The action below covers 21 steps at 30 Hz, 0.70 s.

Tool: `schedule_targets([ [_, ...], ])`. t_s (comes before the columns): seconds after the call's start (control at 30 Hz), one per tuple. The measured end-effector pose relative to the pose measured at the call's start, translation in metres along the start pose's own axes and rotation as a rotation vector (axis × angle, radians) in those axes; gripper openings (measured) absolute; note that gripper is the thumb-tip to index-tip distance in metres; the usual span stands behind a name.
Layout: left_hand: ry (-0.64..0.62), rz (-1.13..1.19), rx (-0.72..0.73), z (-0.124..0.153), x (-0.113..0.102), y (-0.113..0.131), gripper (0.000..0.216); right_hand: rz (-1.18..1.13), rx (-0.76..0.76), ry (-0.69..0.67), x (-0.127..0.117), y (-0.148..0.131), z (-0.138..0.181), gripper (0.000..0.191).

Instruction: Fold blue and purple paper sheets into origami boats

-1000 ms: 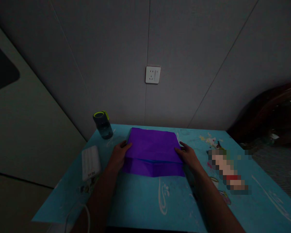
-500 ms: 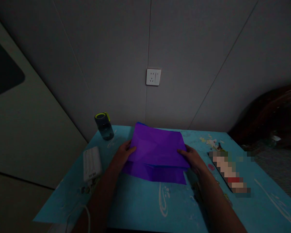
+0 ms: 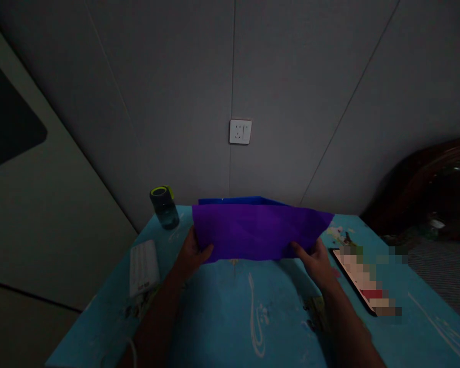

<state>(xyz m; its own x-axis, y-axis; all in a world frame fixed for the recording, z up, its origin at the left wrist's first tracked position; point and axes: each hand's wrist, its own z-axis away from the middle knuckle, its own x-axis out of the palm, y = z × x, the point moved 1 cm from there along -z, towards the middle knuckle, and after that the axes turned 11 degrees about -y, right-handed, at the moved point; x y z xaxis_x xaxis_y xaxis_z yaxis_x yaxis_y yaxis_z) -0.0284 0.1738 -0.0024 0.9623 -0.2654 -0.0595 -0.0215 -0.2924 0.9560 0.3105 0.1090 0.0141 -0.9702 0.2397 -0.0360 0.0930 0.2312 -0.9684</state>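
A sheet of purple paper (image 3: 253, 232) with creases is held up above the table, its broad face towards me. Blue paper (image 3: 233, 200) shows along its top edge, behind the purple. My left hand (image 3: 193, 253) grips the lower left part, thumb in front and fingers hidden behind. On the other side, my right hand (image 3: 312, 258) pinches the lower right part the same way. How the purple and blue layers join cannot be made out.
The table (image 3: 230, 317) has a blue patterned cover and meets a grey wall with a socket (image 3: 240, 132). At left stand a dark bottle (image 3: 164, 208) and a white power bank (image 3: 144, 268) with a cable. A phone (image 3: 362, 281) lies at right, its screen pixelated.
The purple paper has been turned from a tilted, folded pose to face me more upright, and its upper edge now spreads wider. Blue shows more along the top. Both hands keep their grip.
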Motion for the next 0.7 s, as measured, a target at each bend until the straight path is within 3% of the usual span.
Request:
schedule_targets([
  [0.17, 0.089, -0.077, -0.127, 0.0, -0.002, -0.001, 0.076, 0.0, -0.011, -0.068, 0.011, 0.007, -0.001, 0.057],
  [0.43, 0.121, 0.002, -0.128, -0.004, 0.009, 0.005, 0.06, -0.052, 0.124, -0.073, 0.016, 0.016, 0.0, 0.051],
  [0.7, 0.237, -0.128, -0.073, -0.005, 0.008, 0.019, 0.039, 0.091, 0.011, 0.046, 0.028, 0.003, 0.004, 0.048],
])
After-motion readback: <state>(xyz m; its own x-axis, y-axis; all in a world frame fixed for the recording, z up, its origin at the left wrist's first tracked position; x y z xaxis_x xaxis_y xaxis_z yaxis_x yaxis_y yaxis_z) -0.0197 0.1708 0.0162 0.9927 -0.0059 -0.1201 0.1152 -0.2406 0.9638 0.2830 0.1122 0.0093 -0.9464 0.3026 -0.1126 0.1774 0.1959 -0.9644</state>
